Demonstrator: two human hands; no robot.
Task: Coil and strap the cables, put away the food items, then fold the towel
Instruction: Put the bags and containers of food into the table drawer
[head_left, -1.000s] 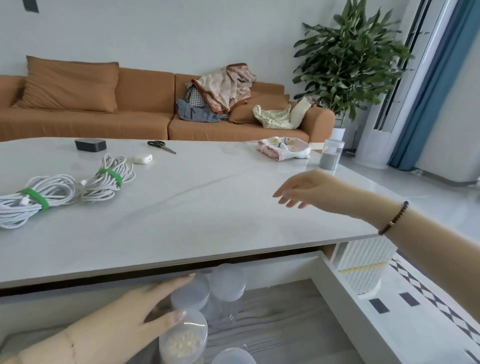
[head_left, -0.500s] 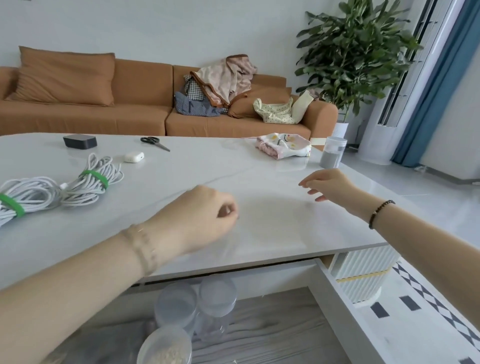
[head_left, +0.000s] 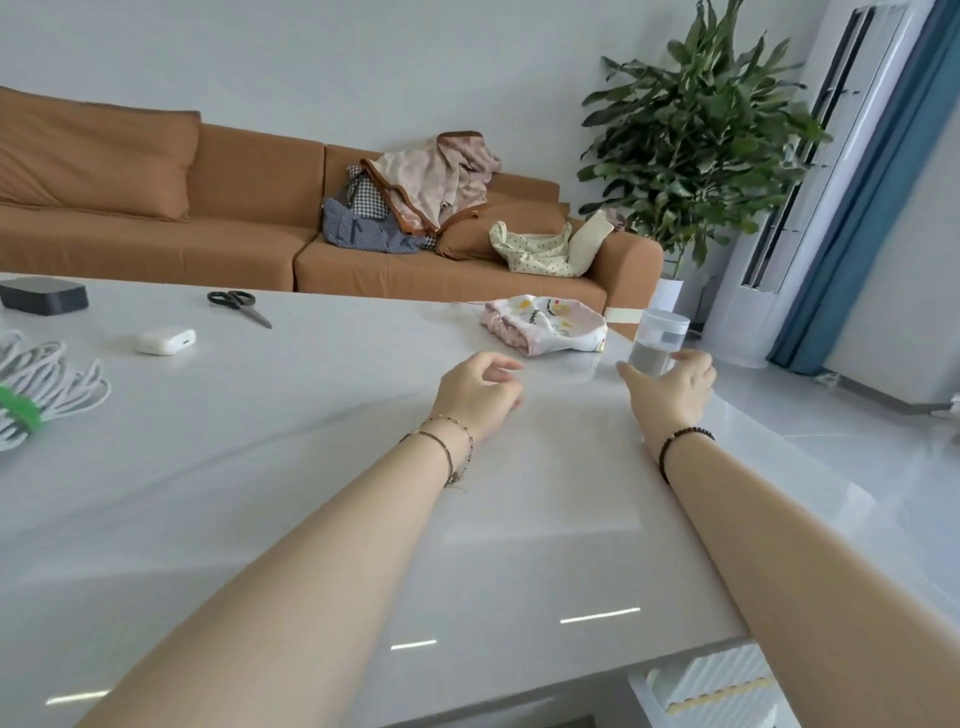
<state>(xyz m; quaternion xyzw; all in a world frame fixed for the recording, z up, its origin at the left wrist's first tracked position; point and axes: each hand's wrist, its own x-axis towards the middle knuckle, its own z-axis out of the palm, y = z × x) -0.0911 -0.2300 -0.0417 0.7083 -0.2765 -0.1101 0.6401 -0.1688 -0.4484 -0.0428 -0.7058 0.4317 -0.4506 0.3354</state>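
A clear jar with grey contents and a white lid stands near the table's far right edge. My right hand reaches it, thumb on its left side and fingers curled round its right side, hiding the base. My left hand hovers over the white table with fingers loosely curled, holding nothing. A crumpled pink patterned towel lies just beyond my left hand. A coiled white cable with a green strap lies at the left edge.
Black scissors, a white earbud case and a dark grey box lie at the table's far left. Behind are an orange sofa with clothes and a large plant.
My left hand came up from the jars in the drawer below and now hovers over the table. My right hand moved forward to the jar. The view rose; the drawer is out of sight.
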